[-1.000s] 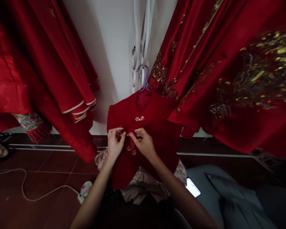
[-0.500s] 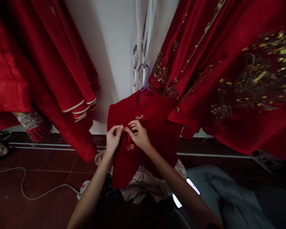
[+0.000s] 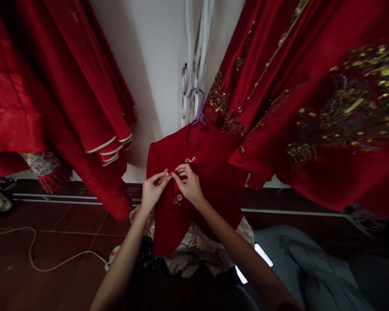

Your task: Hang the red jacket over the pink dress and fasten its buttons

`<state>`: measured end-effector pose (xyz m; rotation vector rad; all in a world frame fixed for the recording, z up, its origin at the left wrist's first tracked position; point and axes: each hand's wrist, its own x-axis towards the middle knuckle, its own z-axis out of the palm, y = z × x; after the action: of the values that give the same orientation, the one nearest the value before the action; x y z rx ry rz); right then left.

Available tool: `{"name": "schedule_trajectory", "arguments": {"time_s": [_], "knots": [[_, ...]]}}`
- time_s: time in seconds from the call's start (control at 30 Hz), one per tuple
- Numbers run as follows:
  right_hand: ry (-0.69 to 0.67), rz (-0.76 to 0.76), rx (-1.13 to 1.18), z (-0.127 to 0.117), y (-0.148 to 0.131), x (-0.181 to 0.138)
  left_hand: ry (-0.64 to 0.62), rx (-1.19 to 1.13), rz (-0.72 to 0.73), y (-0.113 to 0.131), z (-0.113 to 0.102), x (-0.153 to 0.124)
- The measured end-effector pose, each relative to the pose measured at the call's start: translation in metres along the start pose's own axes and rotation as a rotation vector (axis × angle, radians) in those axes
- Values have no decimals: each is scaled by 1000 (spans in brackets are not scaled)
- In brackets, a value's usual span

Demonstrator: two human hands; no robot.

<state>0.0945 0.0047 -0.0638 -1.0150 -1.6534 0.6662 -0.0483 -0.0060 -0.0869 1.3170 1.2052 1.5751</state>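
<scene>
A short red jacket [image 3: 214, 172] hangs in front of me on a purple hanger [image 3: 200, 110]. Jewelled fastenings run down its front; one jewelled clasp [image 3: 190, 160] shows above my hands and another jewelled clasp [image 3: 178, 199] below them. My left hand [image 3: 151, 190] pinches one side of the middle clasp with thumb and forefinger. Facing it, my right hand [image 3: 189, 183] pinches the other side at the jacket's front edge, its fingertips almost touching the left ones. The small parts between my fingertips are mostly hidden.
Red garments [image 3: 84, 86] hang at left, and a red gown with gold sequins [image 3: 353, 108] hangs at right. A white metal rack [image 3: 194, 56] stands against the wall. Below are pale shiny fabric [image 3: 194, 255], a white cable [image 3: 68, 259] and a lit phone [image 3: 263, 255].
My left thumb and forefinger have come closer to the right fingertips at the middle clasp. My right hand stays nearly in place, and the jacket hangs as before.
</scene>
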Motion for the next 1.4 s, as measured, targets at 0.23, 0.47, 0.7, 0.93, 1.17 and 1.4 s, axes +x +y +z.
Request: {"name": "schedule_trajectory", "arguments": {"time_s": [0.23,0.47,0.7,0.93,1.17,1.4], "knots": [[37,-13,9,1,-1,1,8,38,-17,5,2,-1],[19,-45,-97,2,1,2,-34,63,1,2,0,3],[30,-23,-122,2,0,0,-63,137,0,6,-5,5],[26,-3,-90,0,-1,4,-73,43,36,-1,-7,6],[-111,115,-216,-35,1,-32,-93,536,235,0,2,-53],[-322,198,-325,-39,13,-65,-284,787,316,9,11,-77]]}}
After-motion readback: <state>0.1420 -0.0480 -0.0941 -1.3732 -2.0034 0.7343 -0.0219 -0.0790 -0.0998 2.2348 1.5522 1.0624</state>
